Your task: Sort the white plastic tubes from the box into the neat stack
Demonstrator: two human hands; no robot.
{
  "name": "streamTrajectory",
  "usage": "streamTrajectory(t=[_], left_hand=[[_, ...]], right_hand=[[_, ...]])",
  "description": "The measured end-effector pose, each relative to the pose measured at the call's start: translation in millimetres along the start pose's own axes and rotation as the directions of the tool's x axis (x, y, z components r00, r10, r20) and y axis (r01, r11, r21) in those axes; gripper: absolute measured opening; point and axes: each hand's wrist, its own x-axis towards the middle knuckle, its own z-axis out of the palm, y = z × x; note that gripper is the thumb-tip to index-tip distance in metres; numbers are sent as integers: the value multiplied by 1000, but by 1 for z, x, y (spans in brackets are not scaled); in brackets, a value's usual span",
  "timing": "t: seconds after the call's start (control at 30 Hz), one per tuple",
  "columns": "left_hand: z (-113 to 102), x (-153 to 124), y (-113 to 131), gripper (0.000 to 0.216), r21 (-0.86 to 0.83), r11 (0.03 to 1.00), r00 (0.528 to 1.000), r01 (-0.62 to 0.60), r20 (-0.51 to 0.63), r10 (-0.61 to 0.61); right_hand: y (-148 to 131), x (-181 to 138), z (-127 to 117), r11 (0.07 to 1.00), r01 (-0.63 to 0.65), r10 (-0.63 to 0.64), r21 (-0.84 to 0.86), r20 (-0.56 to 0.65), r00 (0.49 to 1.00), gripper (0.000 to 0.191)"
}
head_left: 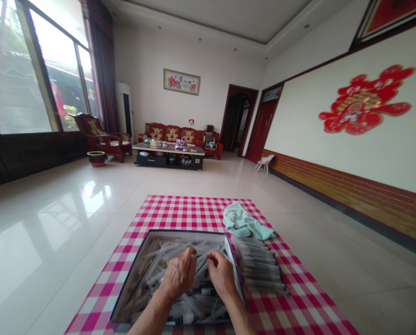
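My left hand is over the middle of a shallow dark-rimmed box, its fingers closed in a pinch. A small pale tip shows at those fingertips, too little to name. To its right my right hand also pinches, thumb against forefinger; whatever it holds is hidden or blurred. A short gap separates the two hands. Beneath them, a heap of translucent tubes like pen barrels fills the box, with some small black parts among them. Right of the box lies a blurred row of similar tubes with dark ends, like pens.
A pink-and-white checked tablecloth covers the table. A crumpled mint-green cloth lies beyond the row. Farther back stand a low coffee table, a wooden sofa, an armchair and a small pale chair.
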Motion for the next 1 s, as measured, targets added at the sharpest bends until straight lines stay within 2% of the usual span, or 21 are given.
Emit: streamTrajectory(t=[0.13,0.27,0.4,0.53,0.77,0.87,0.93,1.0], left_hand=[[2,1,-2,18,8,1000,1000,14,-16,-14],[2,3,-3,20,9,1000,1000,26,-17,-25],[3,4,-5,21,5,999,999,35,-1,-35],[4,4,-4,20,-8,999,999,35,2,-35],[0,2,2,18,-21,999,999,30,45,-29],[-2,1,4,18,-26,999,998,23,65,-21],[-3,1,6,18,-28,999,997,18,72,-16],[-4,1,8,19,-19,1000,997,18,79,-16]], right_hand=[[8,0,-7,977,0,18,-214,85,996,22],[9,-2,0,931,4,56,-364,153,987,15],[8,-4,12,896,13,74,-444,177,981,9],[7,-6,18,894,16,63,-447,161,985,13],[7,-7,9,957,20,-4,-290,53,999,18],[8,-5,5,994,91,-95,-68,-52,994,20],[8,-3,3,980,163,-148,110,-132,980,21],[7,-2,2,957,193,-164,217,-146,976,23]])
